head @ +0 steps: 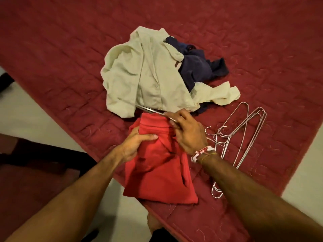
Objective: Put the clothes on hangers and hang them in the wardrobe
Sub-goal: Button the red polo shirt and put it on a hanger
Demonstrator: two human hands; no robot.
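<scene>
While I watched through the head camera, the red garment lay just below the middle of the frame on a maroon quilted bedspread. Its long axis ran from top to bottom of the picture, leaning a little toward the lower right, with the collar end pointing up toward the other clothes. Its lower left corner lapped over the bedspread's near edge, which cut diagonally from the left side down to the bottom centre.

The left hand gripped the garment's upper left part, fingers bunched into the cloth and thumb pressed on top. The right hand, wearing a red and white wristband, had its fingers curled round a metal hanger. The hanger's wire slanted up and left from that hand, across the top of the red garment, and ended under the hem of a beige shirt.

That shirt lay crumpled above centre, partly covering a navy garment to its right. A loose pile of wire hangers lay right of the red garment, close beside the right wrist, their long sides running diagonally. Open quilt stretched across the whole top of the frame. Pale floor showed beyond the edge at left and in the lower right corner.
</scene>
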